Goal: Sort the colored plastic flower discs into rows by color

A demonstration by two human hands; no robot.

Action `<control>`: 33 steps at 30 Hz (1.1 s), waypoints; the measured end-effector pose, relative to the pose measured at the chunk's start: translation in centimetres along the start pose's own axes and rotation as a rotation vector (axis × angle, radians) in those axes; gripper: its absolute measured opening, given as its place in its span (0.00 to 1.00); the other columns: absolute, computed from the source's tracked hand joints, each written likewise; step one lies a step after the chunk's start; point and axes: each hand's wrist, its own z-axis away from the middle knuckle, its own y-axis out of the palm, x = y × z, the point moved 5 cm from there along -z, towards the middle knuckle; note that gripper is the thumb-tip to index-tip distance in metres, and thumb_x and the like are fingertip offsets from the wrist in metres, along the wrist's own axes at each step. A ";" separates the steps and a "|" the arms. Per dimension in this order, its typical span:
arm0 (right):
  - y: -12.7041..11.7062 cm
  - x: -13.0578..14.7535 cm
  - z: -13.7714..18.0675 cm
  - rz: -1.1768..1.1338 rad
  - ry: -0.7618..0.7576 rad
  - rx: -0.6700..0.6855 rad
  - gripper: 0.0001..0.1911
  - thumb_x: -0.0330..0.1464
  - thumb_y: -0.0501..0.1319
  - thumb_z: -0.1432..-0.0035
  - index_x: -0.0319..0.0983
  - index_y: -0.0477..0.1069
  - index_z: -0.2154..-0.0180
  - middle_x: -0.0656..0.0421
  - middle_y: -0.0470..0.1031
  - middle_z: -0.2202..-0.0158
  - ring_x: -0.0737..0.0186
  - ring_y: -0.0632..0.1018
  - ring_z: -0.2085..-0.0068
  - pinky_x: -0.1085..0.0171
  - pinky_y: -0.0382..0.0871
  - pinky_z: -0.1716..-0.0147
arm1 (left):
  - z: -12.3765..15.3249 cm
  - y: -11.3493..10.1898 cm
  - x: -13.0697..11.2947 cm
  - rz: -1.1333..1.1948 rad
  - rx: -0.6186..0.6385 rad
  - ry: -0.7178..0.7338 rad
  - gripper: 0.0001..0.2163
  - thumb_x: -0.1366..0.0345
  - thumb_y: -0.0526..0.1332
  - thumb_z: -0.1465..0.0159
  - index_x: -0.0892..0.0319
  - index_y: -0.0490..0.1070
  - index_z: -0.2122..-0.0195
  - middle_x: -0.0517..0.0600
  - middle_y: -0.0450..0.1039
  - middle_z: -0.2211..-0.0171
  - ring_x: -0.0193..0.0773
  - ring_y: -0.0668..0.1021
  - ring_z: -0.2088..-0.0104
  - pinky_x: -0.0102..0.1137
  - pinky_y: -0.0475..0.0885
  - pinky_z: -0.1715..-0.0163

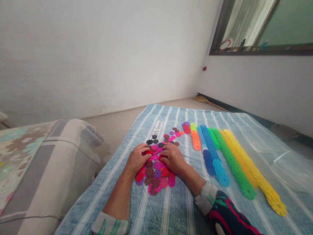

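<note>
A loose pile of snowflake discs (156,173) in pink, red, brown, purple and black lies on the striped cloth. On the pile's left side rests my left hand (138,158), its thumb apart from its fingers. My right hand (172,157) is over the right side, fingers bent and spread across the discs. I see no disc gripped in either hand, though both cover some. To the right, overlapping discs lie in rows sorted by colour: an orange row (196,140), a blue row (211,143), a green row (232,166) and a yellow row (254,169).
The blue and white striped cloth (117,176) covers the table. A clear plastic sheet or bag (278,153) lies at its right. On the left stands a seat or bed with a grey striped cover (70,163). A white wall (110,58) rises behind.
</note>
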 end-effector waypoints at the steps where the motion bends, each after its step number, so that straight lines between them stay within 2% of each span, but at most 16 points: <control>1: -0.1 0.0 0.0 -0.008 0.010 -0.005 0.03 0.28 0.67 0.46 0.40 0.80 0.69 0.54 0.77 0.60 0.56 0.73 0.53 0.57 0.63 0.46 | 0.0 0.0 0.0 0.004 0.000 0.003 0.11 0.60 0.64 0.51 0.55 0.81 0.68 0.55 0.77 0.51 0.52 0.73 0.45 0.44 0.62 0.39; 8: -0.7 -0.4 0.0 -0.235 0.126 -0.035 0.07 0.23 0.67 0.50 0.40 0.79 0.75 0.57 0.78 0.64 0.60 0.75 0.56 0.62 0.66 0.53 | 0.3 -0.3 -0.5 0.028 -0.017 0.024 0.13 0.57 0.60 0.44 0.56 0.81 0.67 0.54 0.78 0.52 0.48 0.75 0.47 0.42 0.64 0.41; 12: -1.7 -1.5 0.0 -0.315 0.232 -0.097 0.08 0.22 0.66 0.50 0.40 0.79 0.75 0.57 0.78 0.63 0.60 0.76 0.55 0.63 0.66 0.53 | 0.3 -0.4 -0.3 0.046 -0.023 0.010 0.16 0.54 0.59 0.44 0.57 0.81 0.66 0.56 0.77 0.51 0.50 0.75 0.46 0.43 0.64 0.41; 16: -3.8 -4.4 -0.6 -0.136 0.351 -0.110 0.09 0.23 0.63 0.47 0.40 0.79 0.73 0.59 0.80 0.63 0.63 0.78 0.58 0.65 0.67 0.54 | 0.1 -0.6 0.0 0.091 -0.043 -0.013 0.16 0.51 0.60 0.45 0.56 0.81 0.67 0.56 0.77 0.51 0.50 0.75 0.47 0.43 0.65 0.42; 21: -7.2 -10.3 -1.9 0.088 0.532 -0.130 0.10 0.26 0.60 0.45 0.39 0.81 0.68 0.56 0.81 0.62 0.59 0.78 0.58 0.65 0.67 0.56 | 0.2 -1.0 0.1 0.156 -0.072 -0.070 0.15 0.51 0.62 0.47 0.56 0.81 0.68 0.54 0.78 0.51 0.50 0.77 0.49 0.42 0.66 0.43; 25: -8.9 -14.1 -2.6 0.194 0.618 -0.104 0.13 0.27 0.58 0.44 0.38 0.82 0.68 0.54 0.82 0.65 0.59 0.79 0.60 0.67 0.66 0.60 | 0.3 -1.1 -0.1 0.188 -0.078 -0.099 0.14 0.53 0.63 0.49 0.57 0.81 0.70 0.55 0.78 0.51 0.51 0.76 0.49 0.43 0.66 0.43; 29: -9.2 -16.0 -3.0 0.264 0.649 -0.048 0.13 0.27 0.57 0.45 0.38 0.82 0.67 0.55 0.82 0.66 0.59 0.79 0.61 0.69 0.64 0.63 | 0.4 -1.0 0.0 0.224 -0.084 -0.119 0.13 0.54 0.64 0.50 0.57 0.81 0.71 0.55 0.77 0.51 0.52 0.75 0.48 0.43 0.65 0.42; 33: -8.6 -16.5 -3.3 0.308 0.646 0.009 0.13 0.28 0.57 0.44 0.38 0.82 0.67 0.56 0.81 0.68 0.62 0.79 0.62 0.71 0.62 0.66 | 0.5 -0.8 0.2 0.253 -0.079 -0.108 0.11 0.55 0.64 0.50 0.56 0.80 0.72 0.55 0.77 0.51 0.51 0.75 0.47 0.44 0.64 0.42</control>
